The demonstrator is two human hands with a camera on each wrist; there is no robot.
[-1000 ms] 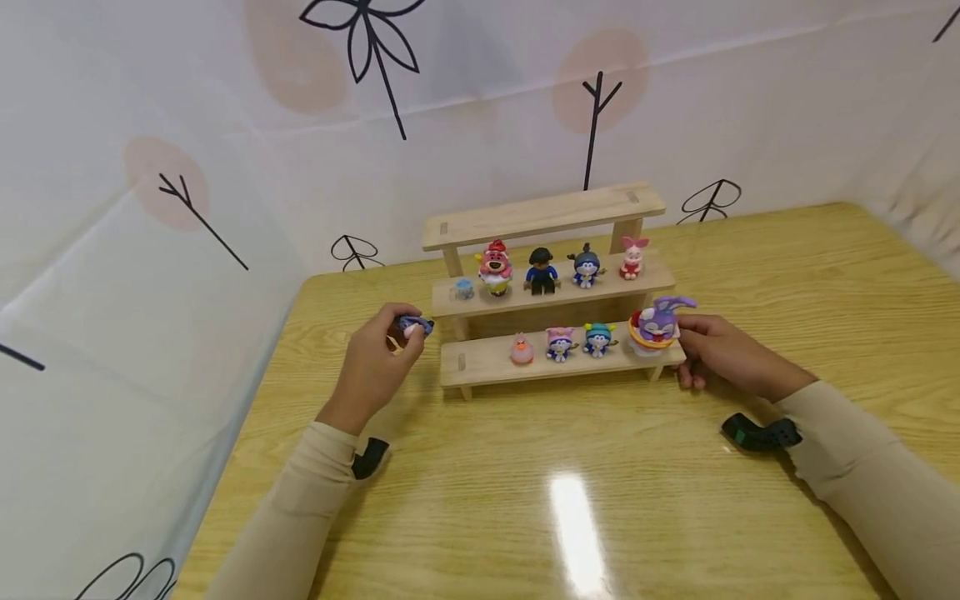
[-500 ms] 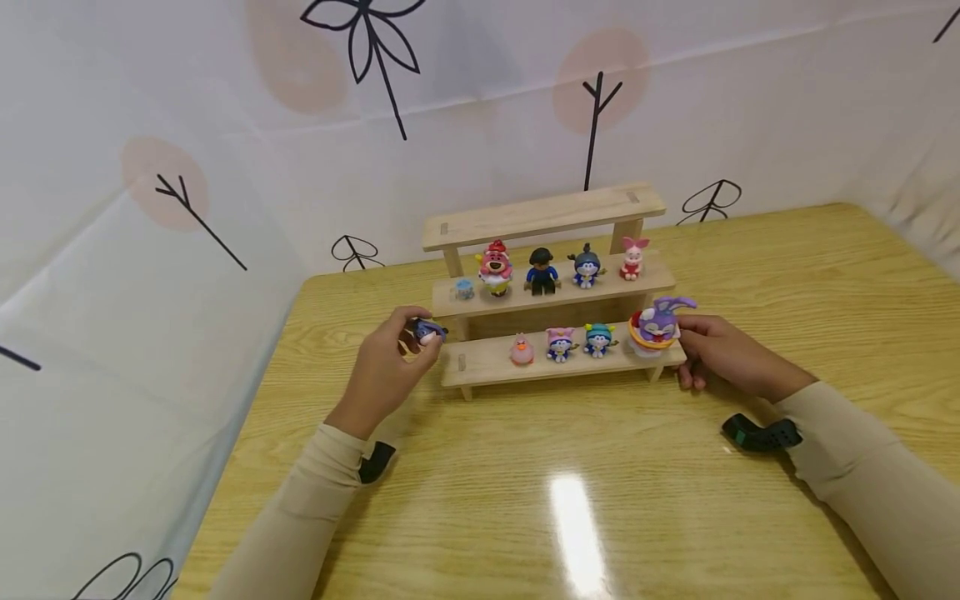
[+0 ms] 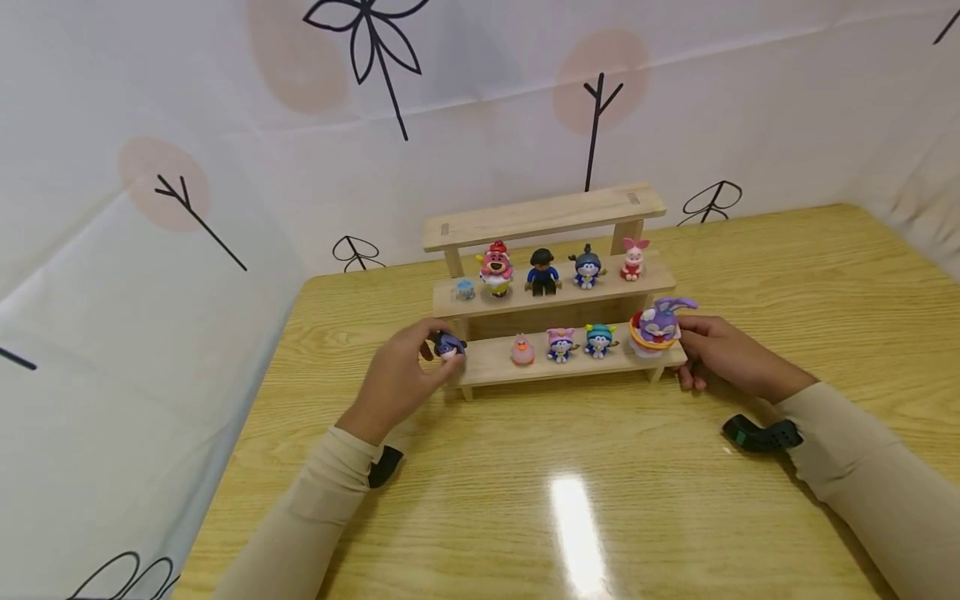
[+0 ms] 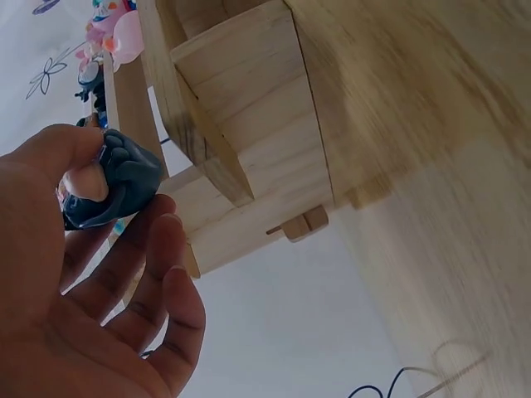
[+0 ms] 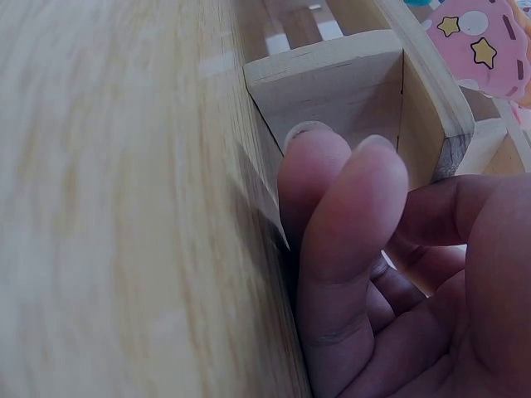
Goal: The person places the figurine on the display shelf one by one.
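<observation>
In the head view my left hand [image 3: 401,375] pinches a small blue-grey toy figurine [image 3: 449,345] between thumb and fingers. It overlaps the left end of the bottom tier of a wooden display shelf [image 3: 480,372]. The left wrist view has the figurine [image 4: 124,178] near the fingertips, beside the shelf's side panel. My right hand [image 3: 731,354] is at the right end of the same tier, behind a purple rabbit figurine [image 3: 656,325]. Its curled fingers [image 5: 348,215] grip around the shelf end, close to the tabletop.
A pink bird figurine [image 3: 522,350] and two blue-faced figurines stand on the bottom tier. On the middle tier are a pink bear [image 3: 496,268], a black-capped figure [image 3: 542,272], a piglet [image 3: 633,260] and others. A patterned cloth [image 3: 480,150] hangs behind the table [image 3: 495,483].
My left hand has moved right with the blue-grey figurine, from beside the shelf to its bottom tier's left end. The right hand has stayed in place.
</observation>
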